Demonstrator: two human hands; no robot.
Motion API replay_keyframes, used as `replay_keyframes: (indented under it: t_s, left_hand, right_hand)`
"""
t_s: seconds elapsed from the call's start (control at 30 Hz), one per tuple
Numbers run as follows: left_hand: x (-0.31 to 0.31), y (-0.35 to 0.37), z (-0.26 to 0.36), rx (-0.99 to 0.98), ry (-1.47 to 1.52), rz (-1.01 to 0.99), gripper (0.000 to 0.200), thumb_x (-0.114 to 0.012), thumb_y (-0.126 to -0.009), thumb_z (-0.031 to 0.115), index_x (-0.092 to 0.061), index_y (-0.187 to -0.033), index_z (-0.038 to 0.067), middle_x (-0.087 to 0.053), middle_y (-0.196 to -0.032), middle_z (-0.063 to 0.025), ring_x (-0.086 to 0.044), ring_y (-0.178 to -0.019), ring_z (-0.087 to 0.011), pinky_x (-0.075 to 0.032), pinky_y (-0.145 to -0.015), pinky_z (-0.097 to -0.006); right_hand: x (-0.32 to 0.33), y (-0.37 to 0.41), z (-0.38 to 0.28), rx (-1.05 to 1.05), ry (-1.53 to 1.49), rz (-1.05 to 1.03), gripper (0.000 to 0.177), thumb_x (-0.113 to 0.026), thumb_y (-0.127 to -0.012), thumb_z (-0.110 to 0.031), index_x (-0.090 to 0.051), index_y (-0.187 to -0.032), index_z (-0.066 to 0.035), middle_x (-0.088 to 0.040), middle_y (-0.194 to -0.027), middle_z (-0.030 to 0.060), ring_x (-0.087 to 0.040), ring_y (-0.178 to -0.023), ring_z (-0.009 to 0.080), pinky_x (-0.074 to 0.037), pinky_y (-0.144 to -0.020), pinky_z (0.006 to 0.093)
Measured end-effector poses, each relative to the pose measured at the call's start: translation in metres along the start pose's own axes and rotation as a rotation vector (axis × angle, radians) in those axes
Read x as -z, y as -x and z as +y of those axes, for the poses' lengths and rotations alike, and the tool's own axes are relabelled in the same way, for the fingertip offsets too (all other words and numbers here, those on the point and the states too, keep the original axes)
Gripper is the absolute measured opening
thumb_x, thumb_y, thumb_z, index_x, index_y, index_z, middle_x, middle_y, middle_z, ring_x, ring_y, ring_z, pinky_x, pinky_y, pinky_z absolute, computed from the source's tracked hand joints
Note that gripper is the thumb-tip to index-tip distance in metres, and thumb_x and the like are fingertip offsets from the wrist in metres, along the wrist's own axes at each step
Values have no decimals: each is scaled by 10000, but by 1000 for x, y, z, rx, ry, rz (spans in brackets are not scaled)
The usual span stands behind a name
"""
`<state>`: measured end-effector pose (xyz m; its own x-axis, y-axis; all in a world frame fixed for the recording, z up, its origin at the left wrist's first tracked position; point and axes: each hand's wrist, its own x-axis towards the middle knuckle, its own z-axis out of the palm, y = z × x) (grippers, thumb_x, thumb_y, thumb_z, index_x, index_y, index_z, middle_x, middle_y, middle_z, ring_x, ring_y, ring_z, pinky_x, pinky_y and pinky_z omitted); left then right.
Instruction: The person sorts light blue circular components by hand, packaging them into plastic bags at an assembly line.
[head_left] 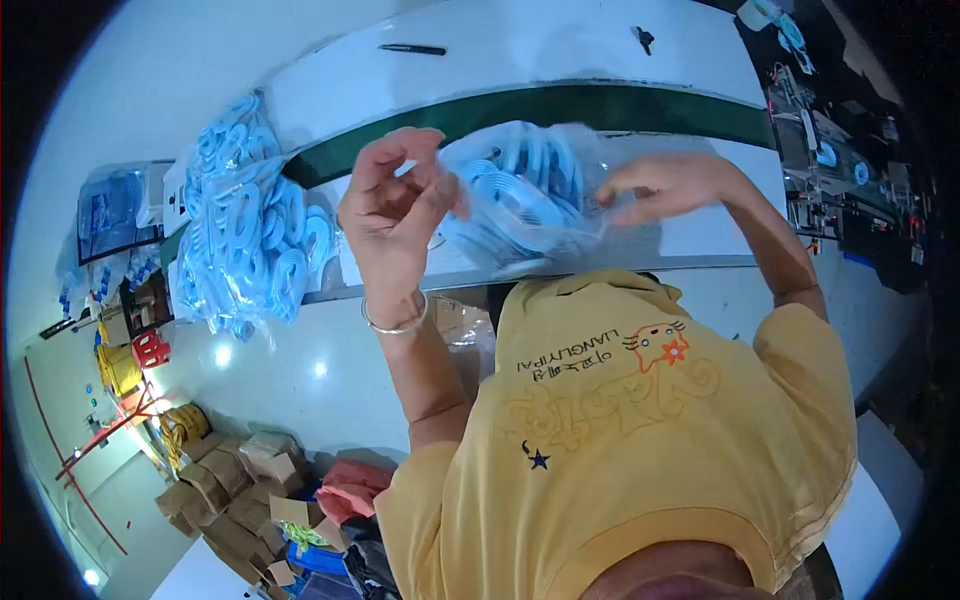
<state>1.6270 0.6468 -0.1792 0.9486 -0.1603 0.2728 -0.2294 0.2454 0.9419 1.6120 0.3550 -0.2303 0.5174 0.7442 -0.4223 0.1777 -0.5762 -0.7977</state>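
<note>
A clear plastic bag (520,200) filled with light-blue oval coils lies on the white table in front of me, its edges slightly blurred. My left hand (395,195), a bangle on its wrist, is at the bag's left edge with curled fingers; thumb and fingertips close together over the plastic. At the bag's right edge, my right hand (670,188) is blurred by motion, thumb and fingers apart and fingertips right at the plastic. To the left of my left hand is a large heap of bagged light-blue coils (240,230).
A green strip (640,105) runs along the white table (560,50). A dark pen-like object (412,49) and a small black object (644,40) lie beyond it. Machinery (830,160) stands at right. Cardboard boxes (230,480) are piled on the floor at lower left.
</note>
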Motion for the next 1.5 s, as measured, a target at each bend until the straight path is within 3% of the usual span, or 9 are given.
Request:
replay_keyframes:
  t_s: [0.1,0.23,0.47,0.6,0.8,0.93,1.17,1.33,1.5]
  left_hand:
    - [51,-2,-74,182,-275,212,281,-614,-817,95,-560,-1082,18,-586,-914,-66,-503,-666,-127,-450,-577,-219]
    - [59,33,-164,827,-656,299,511,-680,-782,306,-534,-1109,-59,-603,-928,-158,-567,-805,-172,-479,-699,-269]
    - [19,39,-161,671,-254,358,360,-726,-725,206,-583,-967,-18,-600,-851,-111,-537,-685,-156,-466,-627,-261]
    - [-4,37,-135,204,-478,234,228,-716,-693,103,-572,-849,19,-548,-717,-44,-435,-598,-113,-405,-553,-234]
    - [-18,32,-109,140,-491,205,164,-679,-680,16,-551,-777,51,-481,-642,8,-349,-569,-84,-347,-522,-207]
    - [-2,41,-65,80,-485,267,153,-685,-685,-6,-554,-742,50,-466,-640,35,-345,-568,-75,-338,-531,-184]
    - [11,59,6,-94,-939,333,192,-733,-675,29,-549,-722,50,-448,-626,22,-316,-552,-72,-316,-510,-181]
    - [24,66,29,-256,-901,524,183,-734,-694,53,-557,-740,45,-456,-622,15,-308,-534,-70,-301,-497,-175]
    - [94,19,-21,-139,-996,870,193,-721,-716,104,-549,-750,23,-460,-614,-2,-341,-542,-110,-353,-527,-209]
  right_hand:
    - [-19,-22,21,-214,-500,604,367,-535,-888,-320,-551,-1049,10,-600,-965,103,-531,-726,165,-463,-686,290]
    - [-42,-70,81,-223,-93,861,390,-527,-882,-349,-544,-1089,-19,-598,-1007,122,-555,-801,206,-464,-758,317]
    - [-77,-91,77,-460,-346,1004,431,-522,-878,-363,-522,-1147,-26,-596,-1043,129,-553,-910,245,-439,-836,322]
    - [-114,-104,101,-172,-367,1473,435,-589,-834,-319,-534,-1124,1,-613,-924,132,-550,-733,230,-446,-695,347]
    - [-110,-83,108,-143,-260,1388,464,-597,-836,-232,-483,-1232,-18,-618,-981,124,-575,-806,179,-458,-763,278]
    - [-97,-35,91,-95,-906,841,521,-633,-779,-143,-466,-1245,17,-621,-990,142,-583,-822,170,-460,-738,261]
    - [-102,-32,113,-202,-939,837,536,-669,-714,-101,-496,-1193,65,-647,-898,138,-604,-745,150,-461,-690,224]
    - [-28,-6,148,1,-535,998,251,-623,-790,-95,-644,-1024,-5,-651,-887,77,-581,-673,125,-473,-661,266]
    - [37,-19,164,-263,-186,844,208,-597,-816,-139,-656,-978,-23,-637,-941,79,-580,-734,162,-468,-685,301]
